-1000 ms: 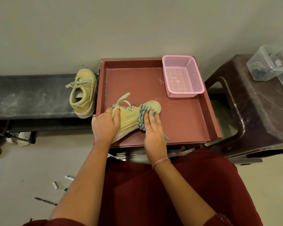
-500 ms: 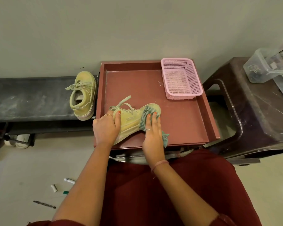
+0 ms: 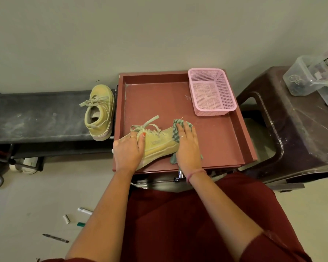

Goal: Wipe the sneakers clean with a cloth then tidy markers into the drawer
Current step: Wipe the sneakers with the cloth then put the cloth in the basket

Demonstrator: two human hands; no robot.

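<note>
Head view: markers [image 3: 84,211] lie scattered on the floor [image 3: 27,205] at near left, untidied. One sneaker [image 3: 99,112] waits on the black bench [image 3: 36,118]. Left hand [image 3: 128,154] grips the heel of the second sneaker [image 3: 157,143] in the red tray [image 3: 216,140]; right hand [image 3: 187,148] presses the checked cloth [image 3: 176,127] flat on its toe. Wiping underway, markers left. Pink basket [image 3: 211,91] far right; pale wall behind.

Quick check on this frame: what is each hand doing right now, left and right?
Left hand: grips the heel end of the sneaker, steadying it in the red tray.
Right hand: fingers straight, pressing the checked cloth onto the toe.
</note>
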